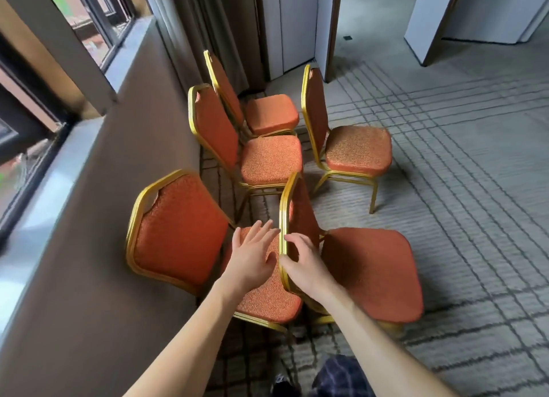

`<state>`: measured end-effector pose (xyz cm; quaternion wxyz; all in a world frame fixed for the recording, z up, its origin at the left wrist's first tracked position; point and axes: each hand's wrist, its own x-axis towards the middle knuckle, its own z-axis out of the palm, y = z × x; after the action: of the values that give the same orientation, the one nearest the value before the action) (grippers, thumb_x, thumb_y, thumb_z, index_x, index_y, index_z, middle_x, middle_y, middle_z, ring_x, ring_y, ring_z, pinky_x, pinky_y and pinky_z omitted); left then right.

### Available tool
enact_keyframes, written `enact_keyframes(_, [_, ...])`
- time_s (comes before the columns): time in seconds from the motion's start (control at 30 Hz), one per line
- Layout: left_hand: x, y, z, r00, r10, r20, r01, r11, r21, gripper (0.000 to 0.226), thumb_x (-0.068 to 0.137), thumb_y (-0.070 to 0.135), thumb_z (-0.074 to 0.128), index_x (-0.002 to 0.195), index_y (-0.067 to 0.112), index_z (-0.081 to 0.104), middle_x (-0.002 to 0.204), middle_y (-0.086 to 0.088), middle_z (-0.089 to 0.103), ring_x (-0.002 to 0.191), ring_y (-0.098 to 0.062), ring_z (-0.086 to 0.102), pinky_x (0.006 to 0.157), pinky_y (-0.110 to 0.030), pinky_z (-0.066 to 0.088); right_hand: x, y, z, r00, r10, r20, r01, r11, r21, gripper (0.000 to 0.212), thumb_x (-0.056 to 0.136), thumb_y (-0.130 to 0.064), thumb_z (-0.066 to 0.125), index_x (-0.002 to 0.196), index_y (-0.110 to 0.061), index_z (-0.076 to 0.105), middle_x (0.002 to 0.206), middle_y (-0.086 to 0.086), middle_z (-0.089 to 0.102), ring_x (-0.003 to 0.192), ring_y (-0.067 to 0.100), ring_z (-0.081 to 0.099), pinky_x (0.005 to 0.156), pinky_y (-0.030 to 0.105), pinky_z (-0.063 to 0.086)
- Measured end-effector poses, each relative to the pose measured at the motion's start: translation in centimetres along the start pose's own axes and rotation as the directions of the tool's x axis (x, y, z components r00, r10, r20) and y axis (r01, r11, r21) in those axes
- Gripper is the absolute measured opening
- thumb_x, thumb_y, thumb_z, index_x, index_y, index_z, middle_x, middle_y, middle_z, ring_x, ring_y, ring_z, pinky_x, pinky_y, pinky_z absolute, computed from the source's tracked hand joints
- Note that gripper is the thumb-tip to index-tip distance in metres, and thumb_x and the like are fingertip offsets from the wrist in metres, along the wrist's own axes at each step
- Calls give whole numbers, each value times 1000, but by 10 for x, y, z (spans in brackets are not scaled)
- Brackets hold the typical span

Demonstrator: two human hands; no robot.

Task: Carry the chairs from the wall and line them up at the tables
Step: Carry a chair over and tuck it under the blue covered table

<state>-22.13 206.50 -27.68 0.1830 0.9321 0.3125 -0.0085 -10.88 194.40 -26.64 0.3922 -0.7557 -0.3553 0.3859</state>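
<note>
Several orange padded chairs with gold metal frames stand on the carpet by the wall. The nearest chair is seen edge-on, with its backrest frame in front of me. My right hand curls its fingers and thumb on that frame's edge. My left hand is spread flat just left of the same frame, over the seat of the chair against the wall. Further back stand a second wall chair, a third and one set apart to the right.
A low wall with a grey sill and windows runs along the left. Curtains and white folding partitions stand at the back. Patterned carpet stretches to the right. My checked trouser leg shows at the bottom.
</note>
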Motion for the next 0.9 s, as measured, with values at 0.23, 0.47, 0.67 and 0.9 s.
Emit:
enact_keyframes(0.23, [77,-24,8,993,42,108,-56,990,131,73,97,12,52,162,26,22,171,6,9,158,-19,-1,125,-49,-4,71,14,3,997,64,38,-63,998,-9,65,100,-35,56,158,-22,28,163,-8,24,148,12,29,115,30,30])
enact_keyframes(0.47, [137,-33,14,956,131,263,-199,948,249,93,86,-9,49,163,32,14,171,7,-8,158,-21,-10,126,-57,2,112,24,12,992,129,-18,-129,990,-60,68,97,-27,61,156,-19,30,158,-3,27,146,18,34,114,32,36])
enact_keyframes(0.67, [187,-50,21,896,293,333,-397,864,310,82,89,-5,48,158,32,24,170,2,-18,157,-24,-14,125,-56,3,135,23,24,964,189,-185,-200,979,-40,77,90,-26,68,154,-24,25,150,0,36,134,18,45,101,28,44])
enact_keyframes(0.9, [214,-58,18,837,380,394,-500,823,268,60,94,-3,47,141,32,38,169,2,-22,156,-30,-16,123,-65,5,161,24,42,889,282,-362,-338,936,-102,68,84,-28,73,143,-15,41,138,8,52,128,27,47,107,36,39])
